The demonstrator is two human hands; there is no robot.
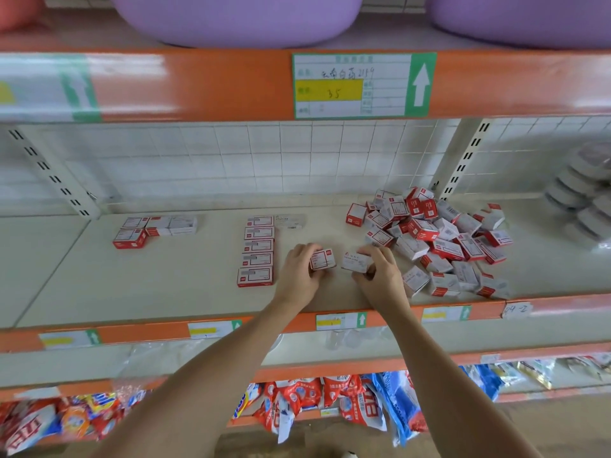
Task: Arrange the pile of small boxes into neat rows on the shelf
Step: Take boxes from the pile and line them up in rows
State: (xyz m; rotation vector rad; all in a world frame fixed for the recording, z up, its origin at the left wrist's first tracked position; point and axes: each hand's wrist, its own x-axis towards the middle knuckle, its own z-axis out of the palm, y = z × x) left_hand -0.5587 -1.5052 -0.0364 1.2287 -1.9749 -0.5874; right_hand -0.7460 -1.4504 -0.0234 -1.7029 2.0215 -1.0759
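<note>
A loose pile of small red-and-white boxes lies on the right part of the cream shelf. A neat column of several boxes runs front to back near the middle, with one pale box beside its far end. A small group of boxes sits further left. My left hand grips one red-and-white box just right of the column. My right hand holds another box, pale face up, at the pile's near-left edge. The two held boxes are a little apart.
An orange shelf rail with a green-and-yellow label hangs overhead, with purple basins above it. Stacked grey lidded containers stand at the far right. Lower shelves hold bagged goods. A slotted upright stands behind the pile.
</note>
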